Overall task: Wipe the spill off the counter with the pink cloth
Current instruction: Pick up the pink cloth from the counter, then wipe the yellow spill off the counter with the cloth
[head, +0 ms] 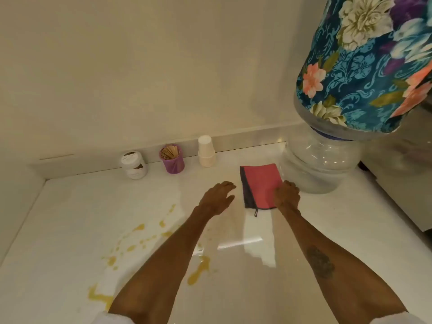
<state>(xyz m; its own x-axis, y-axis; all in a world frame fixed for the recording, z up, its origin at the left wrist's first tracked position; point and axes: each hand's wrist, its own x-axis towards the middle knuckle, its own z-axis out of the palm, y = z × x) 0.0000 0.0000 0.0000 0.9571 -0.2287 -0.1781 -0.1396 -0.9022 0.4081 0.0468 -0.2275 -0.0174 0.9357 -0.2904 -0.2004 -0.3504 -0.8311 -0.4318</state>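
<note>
The pink cloth [260, 184], folded with a dark edge on its left, lies flat on the white counter [70, 206] near the back right. My right hand [287, 194] rests on the cloth's near right corner, fingers curled onto it. My left hand [217, 197] hovers just left of the cloth, fingers spread, holding nothing. The yellow spill [138, 244] is splashed over the counter's front left, with one larger streak [198, 270] beside my left forearm and another puddle [98, 296] near the front edge.
Along the back wall stand a white jar [134, 164], a purple cup of wooden sticks [172, 159] and stacked white paper cups [206, 150]. A large water bottle under a floral cover [364, 66] sits on a clear base [318, 164] right of the cloth.
</note>
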